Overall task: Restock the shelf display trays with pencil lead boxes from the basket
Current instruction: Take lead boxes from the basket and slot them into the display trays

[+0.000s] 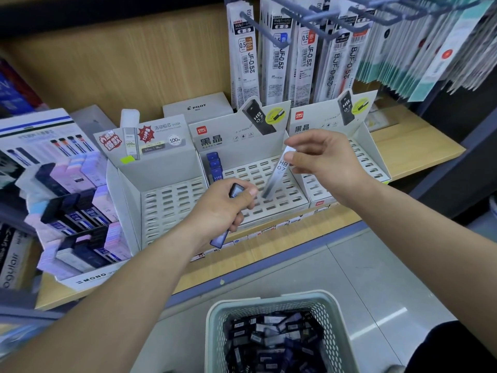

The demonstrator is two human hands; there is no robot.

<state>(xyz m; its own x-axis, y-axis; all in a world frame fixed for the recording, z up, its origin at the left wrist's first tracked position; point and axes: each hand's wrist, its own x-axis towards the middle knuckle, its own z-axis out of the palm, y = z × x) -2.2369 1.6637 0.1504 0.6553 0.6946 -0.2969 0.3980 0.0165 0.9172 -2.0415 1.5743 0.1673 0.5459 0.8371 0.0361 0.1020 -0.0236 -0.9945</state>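
The clear grey pencil lead box point(277, 176) marked HB 0.7 hangs over the middle display tray point(293, 196). Its long axis is tilted: the upper end sits at the fingers and the lower end points down and to the left, close above the tray's slotted floor. Whether that lower end touches a slot cannot be told. The right hand point(325, 160) pinches the box's upper end between thumb and forefinger, and the other fingers are loosely curled above it.

Just left of it, the left hand point(226, 208) is curled round a dark blue lead box point(221, 238). The box runs steeply through the fist, with its dark cap showing by the thumb and its lower end pointing down and slightly left, out below the palm.

In the middle tray's far left column stands a short row of blue lead boxes point(214, 168); the other slots in sight hold nothing. A left tray point(172, 208) and a right tray point(373, 162) of the same slotted kind flank it on the wooden shelf point(419, 146).

Further left is a stepped display of pastel and dark lead cases point(78, 211). Refill packs point(304, 55) hang from hooks above the trays.

Down on the floor point(349, 278), nearest the person, a pale green basket point(215, 319) holds a loose heap of lead boxes point(274, 343) lying every way.
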